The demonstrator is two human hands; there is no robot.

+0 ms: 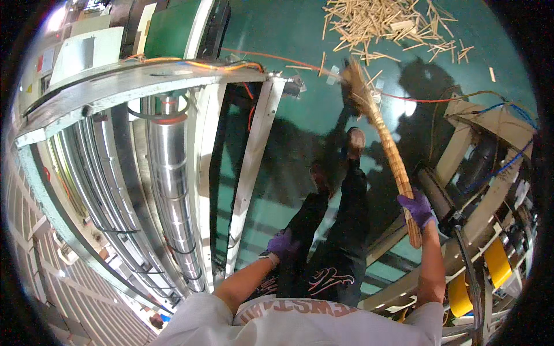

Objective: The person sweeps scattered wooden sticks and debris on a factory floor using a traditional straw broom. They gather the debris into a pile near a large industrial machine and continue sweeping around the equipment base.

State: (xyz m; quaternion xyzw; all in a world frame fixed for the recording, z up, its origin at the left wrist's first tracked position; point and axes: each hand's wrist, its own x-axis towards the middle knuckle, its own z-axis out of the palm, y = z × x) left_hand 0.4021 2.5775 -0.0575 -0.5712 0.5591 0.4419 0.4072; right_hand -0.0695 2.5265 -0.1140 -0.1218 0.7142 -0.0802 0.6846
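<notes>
My right hand point(416, 209), in a purple glove, is closed round the handle of a straw broom point(388, 141). The broom slants away from me, its bristles down by the green floor just short of a loose pile of thin wooden sticks point(384, 26). Beside my left thigh hangs my left hand point(283, 244), also gloved in purple. Its fingers are too dark and blurred to make out, and no object shows in it.
To the left stands a pale metal frame point(144, 78) with shiny rollers point(167, 155) inside. An orange-red cable point(415, 100) runs across the green floor point(306, 34) near the broom. On the right is another machine frame point(453, 150) with blue hoses and yellow parts point(497, 262).
</notes>
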